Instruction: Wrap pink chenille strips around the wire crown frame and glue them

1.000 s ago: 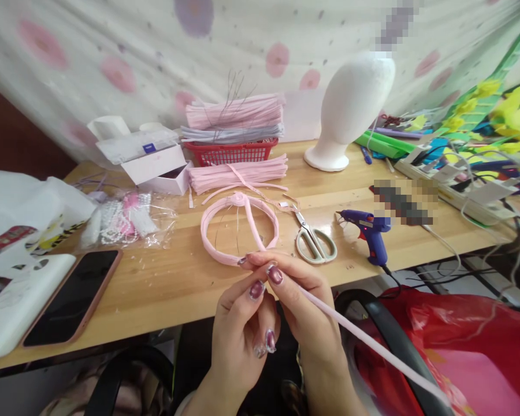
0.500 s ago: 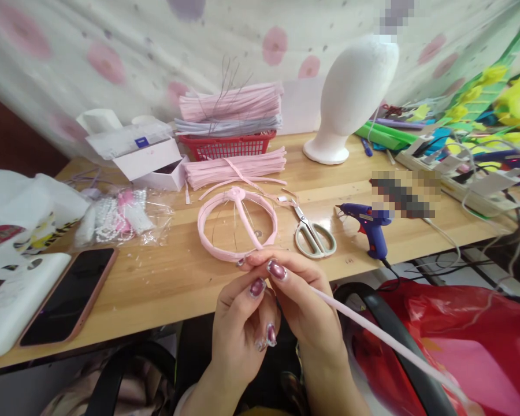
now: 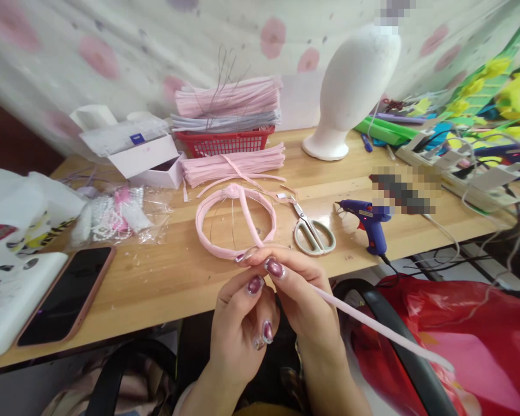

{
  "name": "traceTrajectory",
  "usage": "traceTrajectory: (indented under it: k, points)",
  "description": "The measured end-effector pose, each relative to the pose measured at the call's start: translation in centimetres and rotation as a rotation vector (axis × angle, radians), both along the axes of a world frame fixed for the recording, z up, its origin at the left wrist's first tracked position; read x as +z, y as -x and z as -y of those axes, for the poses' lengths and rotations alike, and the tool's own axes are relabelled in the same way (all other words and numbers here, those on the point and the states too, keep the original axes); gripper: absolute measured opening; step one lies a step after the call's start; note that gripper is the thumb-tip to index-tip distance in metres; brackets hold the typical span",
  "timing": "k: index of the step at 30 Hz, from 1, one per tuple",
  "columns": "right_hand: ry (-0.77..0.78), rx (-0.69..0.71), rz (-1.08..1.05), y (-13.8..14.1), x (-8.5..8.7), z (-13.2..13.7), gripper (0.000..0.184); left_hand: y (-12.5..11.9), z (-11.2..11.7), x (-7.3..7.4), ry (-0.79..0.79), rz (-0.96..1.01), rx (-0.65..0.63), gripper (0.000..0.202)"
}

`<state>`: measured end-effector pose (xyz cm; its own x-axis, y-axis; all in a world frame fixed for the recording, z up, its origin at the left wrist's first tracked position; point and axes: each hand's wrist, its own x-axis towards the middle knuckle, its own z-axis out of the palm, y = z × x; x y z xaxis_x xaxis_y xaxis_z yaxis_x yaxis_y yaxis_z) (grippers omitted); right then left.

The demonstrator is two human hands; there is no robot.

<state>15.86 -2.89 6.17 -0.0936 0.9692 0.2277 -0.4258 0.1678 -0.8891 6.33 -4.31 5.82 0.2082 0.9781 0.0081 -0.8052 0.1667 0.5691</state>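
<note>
A pink pipe cleaner (image 3: 381, 327) runs out from my right hand (image 3: 309, 300) toward the lower right, its free end in the air above the red bag. My right hand is closed, thumb against fingers, around this stem. Against it, my left hand (image 3: 238, 323) pinches with thumb and forefinger where the stem's near end is hidden between the fingers. Just beyond my fingertips lies a pink ring-shaped frame (image 3: 200, 228) with a band across it, a round knot at the back and thin wires inside. Scissors (image 3: 303, 217) with pale handles rest to its right, blades slightly parted.
A blue glue gun (image 3: 375, 231) lies at right, near a power strip (image 3: 481, 193). Behind stand a foam head (image 3: 351, 92), a red basket (image 3: 229, 143) and bundled pink pipe cleaners (image 3: 234, 166). At left are a phone (image 3: 67, 297) and bagged beads (image 3: 112, 216). A red bag (image 3: 468, 300) sits below the table edge.
The pipe cleaner's free end has swung slightly up and left. Both hands keep nearly the same pinch; the whole view has shifted a little.
</note>
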Motion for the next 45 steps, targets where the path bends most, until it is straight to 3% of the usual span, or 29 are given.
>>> traceTrajectory:
  k: [8, 12, 17, 24, 29, 36, 39, 45]
  points:
    - [-0.088, -0.134, 0.115, 0.5, 0.0, 0.1, 0.021, -0.1, 0.4, -0.2, 0.012, 0.047, -0.057, 0.024]
    - [0.01, -0.087, -0.029, 0.4, -0.3, -0.3, 0.024, 0.0, 0.3, 0.0, 0.015, 0.098, -0.117, 0.017]
    - [-0.031, -0.072, -0.11, 0.1, -0.5, -0.9, 0.034, 0.1, 0.0, 0.2, 0.031, 0.099, -0.098, 0.02]
    - [-0.073, -0.303, 0.08, 0.3, -1.0, -0.5, 0.015, 0.0, 0.1, -0.4, 0.076, 0.068, -0.106, 0.019]
    - [-0.099, -0.333, 0.019, 0.0, -1.6, -0.8, 0.019, 0.1, 0.4, -0.3, 0.135, 0.181, -0.258, 0.023]
    - [-0.035, -0.269, -0.129, 0.0, -1.3, -1.4, 0.038, 0.3, 0.5, 0.3, 0.256, 0.404, -0.483, 0.02]
    - [-0.059, -0.255, -0.107, 0.0, -1.4, -1.5, 0.037, 0.5, 0.4, 0.1, 0.279, 0.473, -0.533, 0.023]
    - [-0.138, -0.536, 0.027, -0.4, -1.7, -1.9, 0.03, 0.7, -0.1, -0.3, 0.264, 0.547, -0.486, 0.028]
